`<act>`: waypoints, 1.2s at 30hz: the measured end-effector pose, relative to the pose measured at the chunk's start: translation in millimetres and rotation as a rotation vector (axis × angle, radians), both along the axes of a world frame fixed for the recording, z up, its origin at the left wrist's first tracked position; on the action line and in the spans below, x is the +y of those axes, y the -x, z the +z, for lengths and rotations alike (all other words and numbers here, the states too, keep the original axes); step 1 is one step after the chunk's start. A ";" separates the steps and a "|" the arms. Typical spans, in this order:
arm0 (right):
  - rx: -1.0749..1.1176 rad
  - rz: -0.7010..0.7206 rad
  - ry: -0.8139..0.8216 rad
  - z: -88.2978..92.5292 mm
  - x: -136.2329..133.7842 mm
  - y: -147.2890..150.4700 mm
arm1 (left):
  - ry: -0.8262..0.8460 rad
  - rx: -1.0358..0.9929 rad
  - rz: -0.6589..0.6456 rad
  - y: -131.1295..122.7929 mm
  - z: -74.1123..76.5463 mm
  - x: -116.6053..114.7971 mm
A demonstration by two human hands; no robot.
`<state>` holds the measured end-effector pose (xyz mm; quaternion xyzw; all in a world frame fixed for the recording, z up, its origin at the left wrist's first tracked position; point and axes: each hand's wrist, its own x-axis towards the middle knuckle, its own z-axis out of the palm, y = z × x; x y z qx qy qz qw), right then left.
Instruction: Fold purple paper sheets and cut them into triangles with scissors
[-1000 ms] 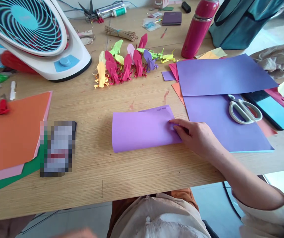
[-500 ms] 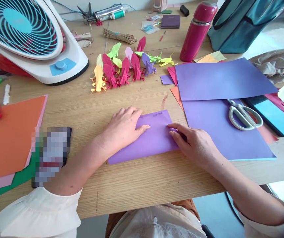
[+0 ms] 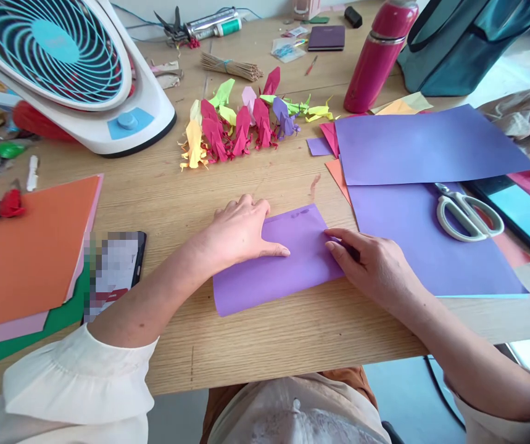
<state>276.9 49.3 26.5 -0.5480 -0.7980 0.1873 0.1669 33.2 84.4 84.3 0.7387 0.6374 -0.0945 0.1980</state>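
Note:
A folded purple paper sheet [image 3: 287,265] lies on the wooden table in front of me. My left hand [image 3: 239,231] rests flat on the sheet's left part, fingers stretched out and together, thumb pointing right. My right hand [image 3: 369,262] presses on the sheet's right edge with its fingers lying flat and pointing left. Neither hand holds anything.
Larger purple sheets [image 3: 426,148] with white scissors [image 3: 466,213] lie to the right. Several folded paper figures [image 3: 241,123] sit behind. A white fan [image 3: 74,68] stands at back left, a red bottle [image 3: 378,55] at back right. Orange paper [image 3: 28,246] and a phone [image 3: 114,271] lie left.
My left hand came in from below a second ago and settled on the purple sheet. The sheet has flattened under both hands. My right hand stays on its right edge.

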 end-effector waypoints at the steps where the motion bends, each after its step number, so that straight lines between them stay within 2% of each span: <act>1: 0.002 0.001 0.002 0.0 -0.3 -0.1 | -0.002 0.000 -0.003 -0.5 0.2 -1.3; 8: 0.004 0.009 -0.016 -1.7 -2.0 -0.3 | 0.012 -0.021 0.045 0.9 0.1 0.9; 14: 0.131 -0.019 0.009 -1.8 -3.0 -2.1 | 0.168 -0.295 0.083 16.2 -1.6 4.4; 21: 0.367 -0.091 0.058 -1.8 -2.9 -1.2 | 0.147 -0.509 0.129 25.8 -8.6 -9.6; 27: 0.406 -0.102 0.030 -1.9 -3.1 0.5 | 0.147 -0.523 0.145 24.4 -1.8 -14.6; 33: 0.402 -0.116 0.042 -1.8 -2.1 -0.5 | 0.087 -0.516 0.136 22.6 1.3 -14.5; 36: 0.481 -0.153 0.011 -1.0 5.9 -4.0 | 0.026 -0.504 0.137 21.5 5.8 -18.7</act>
